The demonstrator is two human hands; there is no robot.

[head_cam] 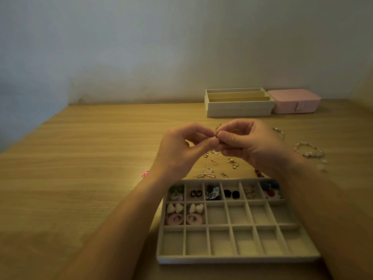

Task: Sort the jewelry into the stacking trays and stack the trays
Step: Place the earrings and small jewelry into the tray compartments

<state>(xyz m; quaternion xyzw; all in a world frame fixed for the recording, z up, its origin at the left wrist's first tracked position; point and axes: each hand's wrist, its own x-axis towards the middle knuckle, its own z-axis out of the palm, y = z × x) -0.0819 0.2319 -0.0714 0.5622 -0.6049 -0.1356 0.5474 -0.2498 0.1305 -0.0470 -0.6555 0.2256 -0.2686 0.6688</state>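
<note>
A beige grid tray (238,259) lies near the front edge of the wooden table. Its far row holds earrings, and two middle-row cells hold white hearts and pink swirls (175,214). Above the table, my left hand (179,150) and my right hand (248,142) meet and both pinch one small gold earring (216,135). Loose gold earrings (232,162) lie scattered on the table beyond the tray, partly hidden by my hands. A clear bead bracelet (308,151) lies to the right.
A beige tray stack with long slots (239,109) stands at the back, with a pink jewelry box (295,102) next to it. A small pink item (144,174) lies left of the tray. A wall runs along the table's far edge.
</note>
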